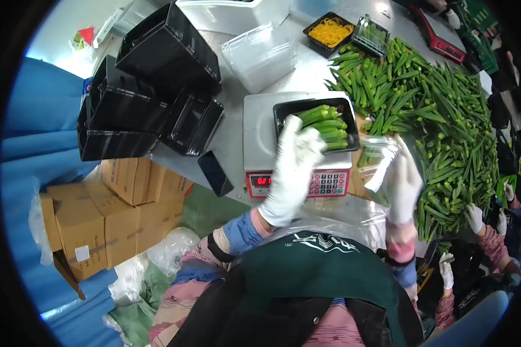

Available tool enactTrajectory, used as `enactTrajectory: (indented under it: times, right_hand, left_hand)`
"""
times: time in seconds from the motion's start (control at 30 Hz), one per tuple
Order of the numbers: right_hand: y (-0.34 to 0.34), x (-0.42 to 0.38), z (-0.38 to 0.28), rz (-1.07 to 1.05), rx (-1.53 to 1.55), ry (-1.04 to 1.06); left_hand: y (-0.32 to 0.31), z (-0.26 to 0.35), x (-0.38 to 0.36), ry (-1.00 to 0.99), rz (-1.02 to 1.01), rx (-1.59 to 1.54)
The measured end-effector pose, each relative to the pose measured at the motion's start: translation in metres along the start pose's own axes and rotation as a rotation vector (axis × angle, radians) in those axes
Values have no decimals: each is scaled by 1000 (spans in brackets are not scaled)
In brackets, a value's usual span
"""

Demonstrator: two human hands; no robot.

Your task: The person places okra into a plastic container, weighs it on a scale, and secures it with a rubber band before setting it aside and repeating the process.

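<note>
A black tray [353, 115] with several green okra [330, 128] lies on the plate of a digital scale [257, 124] with a red front and a lit display. My left hand [295, 165], in a white glove, reaches across the scale to the tray's near left corner. Its fingers are curled together there, and whatever they hold is hidden. To the right of the scale, my gloved right hand [406, 182] is closed on the edge of a clear plastic lid [373, 151], which hangs beside the tray and glints.
Loose okra [440, 127] covers the table's right side. Stacked black trays [168, 52], clear lids [260, 58] and a phone [215, 173] are left of the scale. A tray of yellow strips [331, 32] sits behind. Other people's gloved hands [474, 218] work at right.
</note>
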State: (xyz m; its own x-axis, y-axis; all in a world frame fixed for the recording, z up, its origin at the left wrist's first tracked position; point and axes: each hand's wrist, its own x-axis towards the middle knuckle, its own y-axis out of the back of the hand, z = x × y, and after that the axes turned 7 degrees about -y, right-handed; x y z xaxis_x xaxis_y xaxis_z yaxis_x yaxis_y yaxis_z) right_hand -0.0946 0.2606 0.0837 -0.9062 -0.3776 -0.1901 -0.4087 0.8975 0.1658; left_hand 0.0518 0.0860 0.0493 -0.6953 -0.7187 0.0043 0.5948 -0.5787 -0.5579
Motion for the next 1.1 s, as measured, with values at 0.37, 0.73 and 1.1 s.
enactTrajectory:
  times: [0.37,0.73,1.1]
  right_hand:
    - [-100,147,90,-250,-272,214]
    - [-101,150,109,-292,-162,129]
    - [-58,92,130,-150,-24,-71]
  left_hand:
    - [81,-34,104,-151,70,1013]
    - [85,-46,94,-202,75,1328]
    - [75,-11,68,-141,223,859]
